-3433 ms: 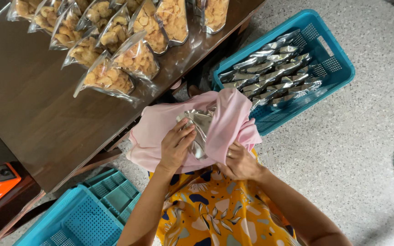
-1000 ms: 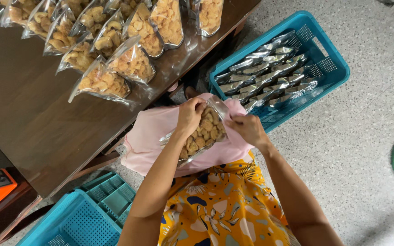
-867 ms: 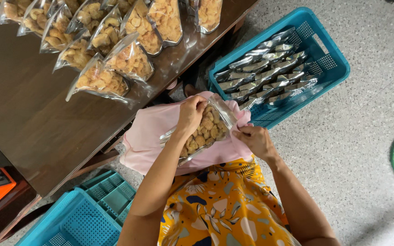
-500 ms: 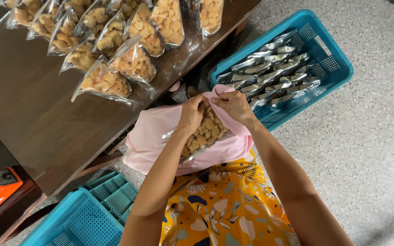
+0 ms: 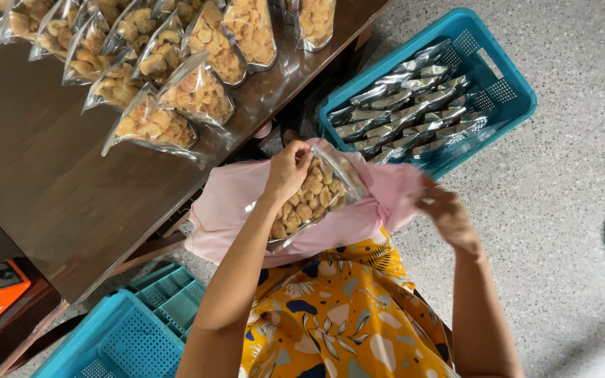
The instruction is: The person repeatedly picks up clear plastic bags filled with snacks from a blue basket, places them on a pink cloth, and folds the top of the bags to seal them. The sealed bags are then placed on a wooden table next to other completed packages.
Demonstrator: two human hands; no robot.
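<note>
The fingers of the left hand (image 5: 287,170) are closed on the top edge of one clear snack pouch (image 5: 309,199), which is held tilted over a pink bag (image 5: 229,203) in the lap. The right hand (image 5: 446,213) is blurred beside the bag's right edge; whether its fingers are closed cannot be told. About nine filled pouches (image 5: 169,84) are laid along the brown table (image 5: 50,189), near its edge. One blue crate (image 5: 505,91) of silver pouches is set on bare floor (image 5: 561,224).

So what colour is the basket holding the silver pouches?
The basket is teal blue, seen in the head view.
</note>
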